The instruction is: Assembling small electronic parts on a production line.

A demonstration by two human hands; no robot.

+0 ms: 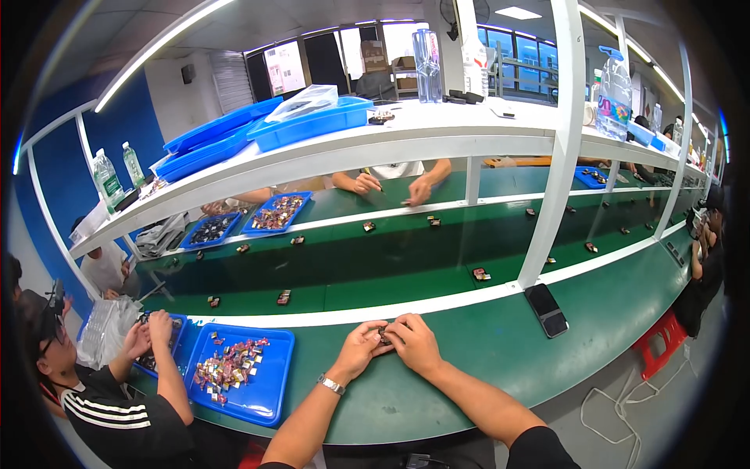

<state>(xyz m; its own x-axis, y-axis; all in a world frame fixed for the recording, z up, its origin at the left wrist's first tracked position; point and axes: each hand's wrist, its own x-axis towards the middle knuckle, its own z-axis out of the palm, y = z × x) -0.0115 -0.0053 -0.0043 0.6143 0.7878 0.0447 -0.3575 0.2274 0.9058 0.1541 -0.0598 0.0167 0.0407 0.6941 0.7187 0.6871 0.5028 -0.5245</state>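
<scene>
Over the green bench (469, 375), my left hand (361, 349) and my right hand (414, 344) meet, fingers closed round one small dark part (383, 336). Fingertips cover most of it, so its exact kind cannot be made out. A metal-band watch sits on my left wrist. To the left of my forearm lies a blue tray (283, 375) with a heap of small red, gold and white pieces (230, 367). Off to my right, a black phone (546, 310) rests on the bench near a white post.
A dark green conveyor belt (375, 270) carries scattered small parts (480, 274) beyond a white rail. A white shelf (437, 117) on posts (551, 156) spans above it. Co-workers sit at left, right and opposite, one person (117, 399) close on my left. A red stool (660, 344) stands at right.
</scene>
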